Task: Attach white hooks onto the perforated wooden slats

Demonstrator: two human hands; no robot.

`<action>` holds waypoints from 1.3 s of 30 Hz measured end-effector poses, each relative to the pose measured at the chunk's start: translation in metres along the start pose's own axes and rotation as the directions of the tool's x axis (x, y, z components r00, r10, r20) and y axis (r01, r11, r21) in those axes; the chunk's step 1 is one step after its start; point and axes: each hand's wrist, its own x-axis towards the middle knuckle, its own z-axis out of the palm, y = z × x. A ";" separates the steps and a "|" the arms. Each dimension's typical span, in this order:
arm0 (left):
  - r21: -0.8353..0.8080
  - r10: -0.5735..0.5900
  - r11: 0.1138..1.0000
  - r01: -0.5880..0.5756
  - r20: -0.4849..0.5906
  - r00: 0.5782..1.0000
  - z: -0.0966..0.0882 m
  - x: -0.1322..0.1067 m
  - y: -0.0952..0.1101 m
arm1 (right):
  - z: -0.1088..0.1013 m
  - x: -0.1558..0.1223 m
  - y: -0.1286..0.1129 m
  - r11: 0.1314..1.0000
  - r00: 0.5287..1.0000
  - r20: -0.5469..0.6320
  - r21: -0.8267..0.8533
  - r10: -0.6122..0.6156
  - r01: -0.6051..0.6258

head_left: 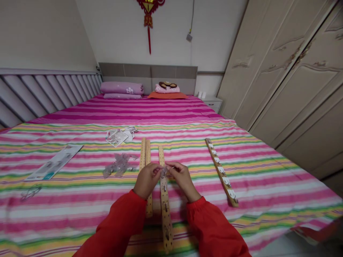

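Note:
My left hand (pixel 147 179) and my right hand (pixel 182 178) meet over a light wooden strip with holes (pixel 166 210). Fingers of both are pinched on a small see-through packet (pixel 163 173), and something shiny shows in it, too small to make out. Several small metal pieces, perhaps rings, sit along the strip nearer to me. Just left of it lie two more holed wooden strips (pixel 148 150), partly covered by my left hand. A heap of small clear plastic packets (pixel 119 165) with shiny pieces rests farther left.
On the right lies a wooden strip (pixel 220 169) bearing several white cards with metal pieces. White cards and packaging (pixel 121 136) are piled beyond the heap. At left are a long clear package (pixel 55 162) and a thin looped item (pixel 31 192). Everything rests on a striped bedspread (pixel 88 217).

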 end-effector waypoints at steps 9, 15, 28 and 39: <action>-0.325 -0.162 0.939 0.109 -0.140 0.977 -0.006 0.002 0.018 | 0.002 -0.007 -0.003 0.969 0.991 0.013 0.211 0.131 -0.131; -0.601 -0.436 0.710 0.366 0.032 0.899 0.002 0.004 0.012 | 0.006 -0.007 -0.002 0.886 0.976 -0.003 0.421 0.218 -0.196; -0.589 -0.410 0.706 0.393 0.112 0.905 0.011 0.060 -0.019 | 0.004 0.037 0.008 0.975 0.983 -0.082 0.165 0.162 -0.147; -0.305 -0.436 0.860 0.410 -0.017 0.900 0.028 0.076 -0.059 | 0.007 0.062 0.046 0.984 0.976 -0.127 0.007 0.178 -0.179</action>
